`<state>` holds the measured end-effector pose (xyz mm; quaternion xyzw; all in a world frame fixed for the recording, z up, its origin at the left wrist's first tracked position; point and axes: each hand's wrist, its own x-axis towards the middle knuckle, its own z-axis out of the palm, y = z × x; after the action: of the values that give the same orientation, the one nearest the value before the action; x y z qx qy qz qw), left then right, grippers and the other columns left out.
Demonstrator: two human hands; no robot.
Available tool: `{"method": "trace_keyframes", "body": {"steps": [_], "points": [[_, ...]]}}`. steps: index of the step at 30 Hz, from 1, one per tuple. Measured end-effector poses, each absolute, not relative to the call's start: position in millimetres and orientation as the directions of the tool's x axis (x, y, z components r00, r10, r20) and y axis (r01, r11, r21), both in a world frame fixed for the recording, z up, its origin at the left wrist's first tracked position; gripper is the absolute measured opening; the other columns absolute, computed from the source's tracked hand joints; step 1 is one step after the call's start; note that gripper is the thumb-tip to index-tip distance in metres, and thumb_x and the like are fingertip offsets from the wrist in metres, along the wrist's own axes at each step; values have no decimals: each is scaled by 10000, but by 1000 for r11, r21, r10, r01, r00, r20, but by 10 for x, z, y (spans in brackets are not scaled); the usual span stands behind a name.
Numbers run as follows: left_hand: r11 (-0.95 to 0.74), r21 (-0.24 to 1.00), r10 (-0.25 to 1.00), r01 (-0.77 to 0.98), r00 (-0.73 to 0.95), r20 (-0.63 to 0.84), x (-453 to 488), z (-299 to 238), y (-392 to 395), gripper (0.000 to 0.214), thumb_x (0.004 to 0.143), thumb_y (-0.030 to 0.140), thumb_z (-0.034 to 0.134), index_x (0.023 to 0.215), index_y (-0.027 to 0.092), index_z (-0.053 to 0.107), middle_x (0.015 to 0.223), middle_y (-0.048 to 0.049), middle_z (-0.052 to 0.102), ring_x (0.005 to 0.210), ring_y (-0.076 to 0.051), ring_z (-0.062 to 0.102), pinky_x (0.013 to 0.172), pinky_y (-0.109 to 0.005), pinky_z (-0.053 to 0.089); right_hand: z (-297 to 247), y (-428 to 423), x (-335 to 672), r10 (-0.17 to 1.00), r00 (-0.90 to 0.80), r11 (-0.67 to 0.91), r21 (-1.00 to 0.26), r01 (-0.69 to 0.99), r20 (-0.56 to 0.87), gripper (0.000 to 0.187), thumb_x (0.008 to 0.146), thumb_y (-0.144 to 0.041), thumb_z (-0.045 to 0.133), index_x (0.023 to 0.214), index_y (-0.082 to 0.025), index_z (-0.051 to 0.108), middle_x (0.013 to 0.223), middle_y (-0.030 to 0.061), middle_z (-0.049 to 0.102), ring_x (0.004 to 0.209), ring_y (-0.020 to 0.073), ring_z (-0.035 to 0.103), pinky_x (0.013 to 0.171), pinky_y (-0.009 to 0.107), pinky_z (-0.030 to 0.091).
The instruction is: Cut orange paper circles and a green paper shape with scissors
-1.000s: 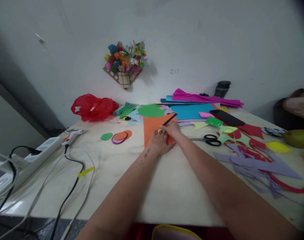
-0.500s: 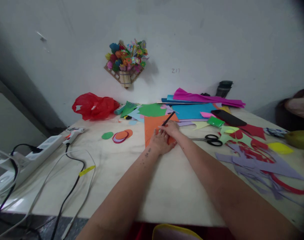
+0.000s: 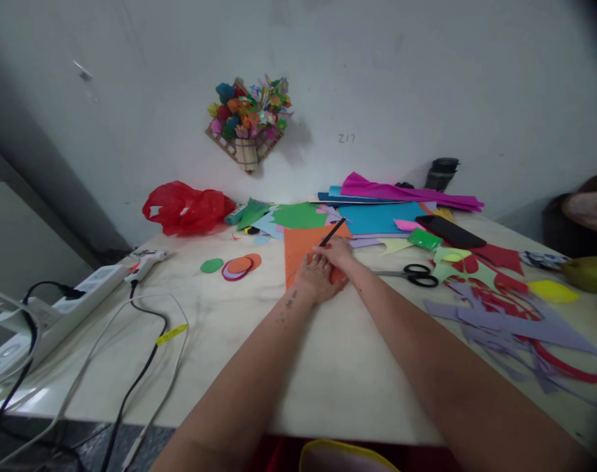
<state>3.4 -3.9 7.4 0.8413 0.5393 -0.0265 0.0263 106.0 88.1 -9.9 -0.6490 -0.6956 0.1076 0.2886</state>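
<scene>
My left hand lies flat on an orange sheet of paper, fingers stretched out and pressing it to the table. Just beyond it, my right hand grips a dark pencil, which leans up to the right over the same sheet. The pencil's tip is hidden by my hands. Faint marks show on the orange sheet near its left side. To the right of my right wrist lies a pair of scissors with black handles. On the left are a green paper circle and overlapping orange circles.
A white power strip and cables occupy the left side. At the back lie a red plastic bag and blue paper. Rightward are a black phone, a green packet, purple scraps and a greenish fruit.
The view has shifted very slightly. Both hands, the pencil and the orange sheet keep practically the same places.
</scene>
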Motion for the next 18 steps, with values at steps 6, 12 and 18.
{"method": "trace_keyframes", "body": {"steps": [6,12,18], "points": [[-419,43,905,907,421,-57,22,51,-28,852,1040,664,200,1680,114,321,1763,-131,260,1658,-278,130,1341,-505,20,-131,918,1076,957,33,137,-547,826,289,141,876,-380,813,915,-249,847,1153,84,822,1223,296,707,1054,411,511],[-426,50,902,903,428,-46,16,41,-24,830,1039,654,213,1679,140,330,1764,-117,273,1655,-291,148,1341,-524,41,-182,980,1102,947,46,149,-563,813,317,137,863,-369,811,891,-238,842,1123,95,825,1171,297,721,1022,409,530],[-428,39,901,903,430,-49,22,49,-26,835,1040,654,204,1677,128,326,1757,-127,291,1651,-280,168,1342,-513,38,-181,985,1119,948,50,142,-561,816,313,148,878,-354,798,911,-218,845,1109,105,828,1138,279,743,1002,368,539]]}}
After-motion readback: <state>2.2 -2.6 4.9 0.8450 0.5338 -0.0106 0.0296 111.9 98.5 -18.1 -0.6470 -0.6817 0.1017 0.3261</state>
